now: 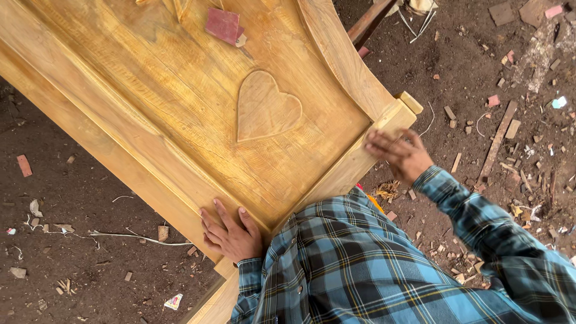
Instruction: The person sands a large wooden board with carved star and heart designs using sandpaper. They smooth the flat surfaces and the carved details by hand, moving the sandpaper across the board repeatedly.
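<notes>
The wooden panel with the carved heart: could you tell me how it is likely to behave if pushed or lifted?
The wooden panel is probably stiff: thick frame rails surround solid boards. It looks heavy for one person, spanning well beyond both hands, the left and right. It seems unlikely to roll, but the smooth surface may slip.

Both hands (231,234) (399,155) flat, fingers spread

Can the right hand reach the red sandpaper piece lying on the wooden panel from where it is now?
Probably yes: the right hand rests on the panel's frame, and only bare wood lies between it and the sandpaper.
</notes>
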